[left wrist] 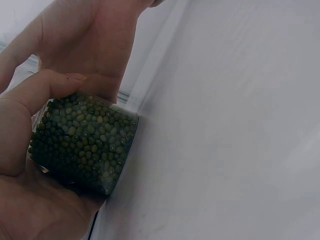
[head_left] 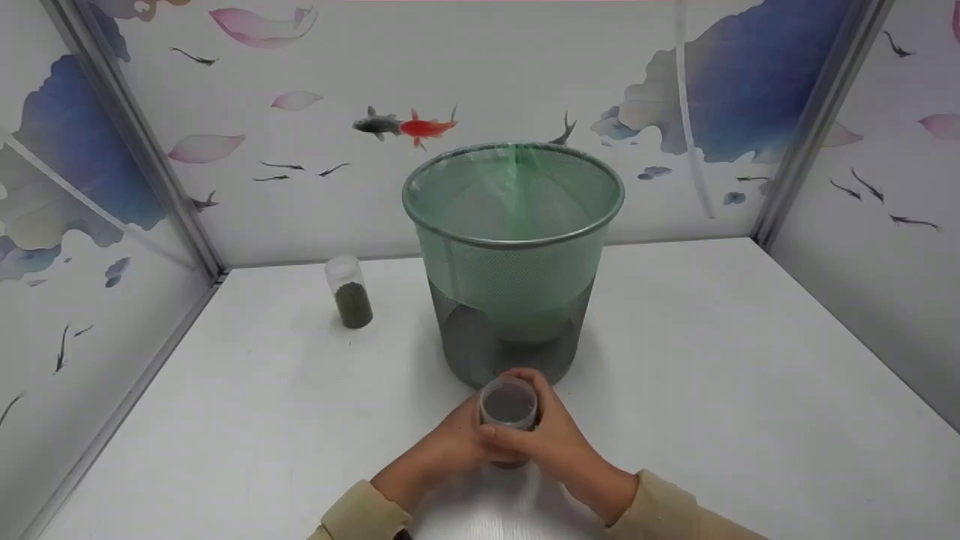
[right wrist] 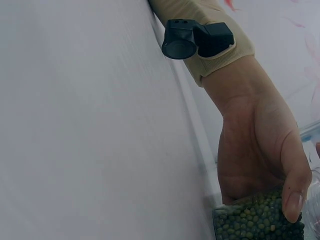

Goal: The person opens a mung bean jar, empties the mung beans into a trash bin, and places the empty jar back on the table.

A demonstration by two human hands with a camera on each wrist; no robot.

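Note:
In the head view, both hands meet around a clear jar [head_left: 508, 405] in front of the mesh bin. Green mung beans [left wrist: 87, 140] fill its lower part in the left wrist view. My left hand [head_left: 450, 439] grips the jar's body, its thumb lying over the side in the right wrist view. Around the upper part and rim curls my right hand [head_left: 559, 435], thumb on the near side. The jar looks upright, its base at or just above the table. Whether a clear lid covers its mouth, I cannot tell.
A mesh waste bin [head_left: 517, 244] with a green bag liner [head_left: 517, 292] stands just beyond the hands. To its left is a second clear jar [head_left: 349, 292], partly filled with dark green grains. Printed panels [head_left: 315, 202] enclose the white table [head_left: 247, 420] at the back and sides.

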